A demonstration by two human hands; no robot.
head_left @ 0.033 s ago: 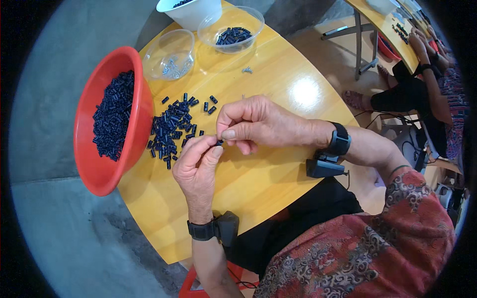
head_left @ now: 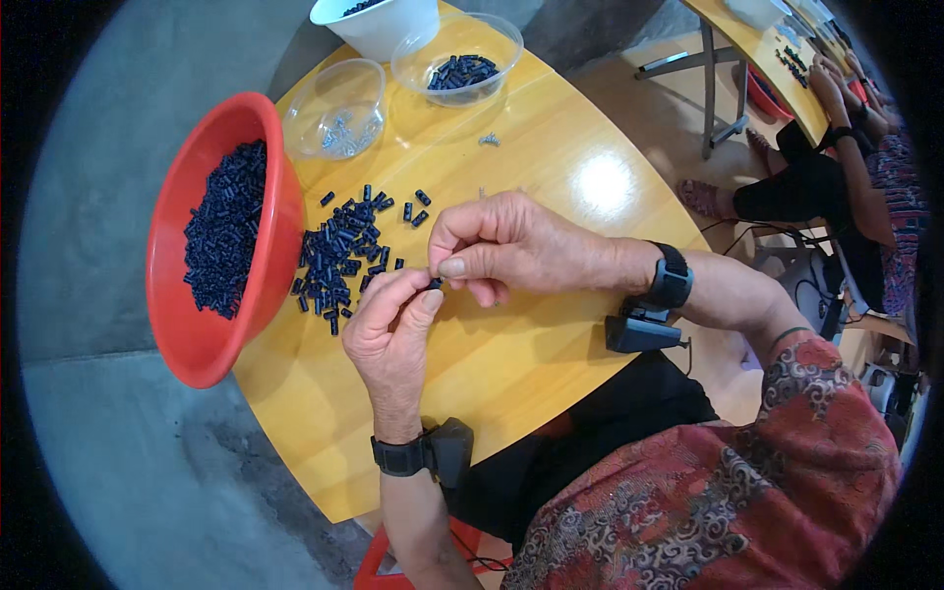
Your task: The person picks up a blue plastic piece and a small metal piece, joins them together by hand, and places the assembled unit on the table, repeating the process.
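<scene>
My left hand (head_left: 388, 320) pinches a small dark blue plastic piece (head_left: 435, 283) between thumb and fingertips above the table. Against its fingertips, my right hand (head_left: 497, 241) is closed in a pinch at the same piece; whatever lies between its own thumb and forefinger is hidden. Just beyond the left hand spreads a loose heap of short dark blue plastic cylinders (head_left: 339, 241). A few tiny shiny metal pieces (head_left: 489, 140) lie on the tabletop past the right hand.
The yellow wooden table (head_left: 551, 118) carries a red basin (head_left: 285, 197) full of dark cylinders, tilted at its left edge. Farther back stand a clear bowl (head_left: 305, 93) of small metal pieces, another clear bowl (head_left: 511, 49) with dark cylinders, and a white tub (head_left: 393, 29). A person (head_left: 855, 187) works at another table.
</scene>
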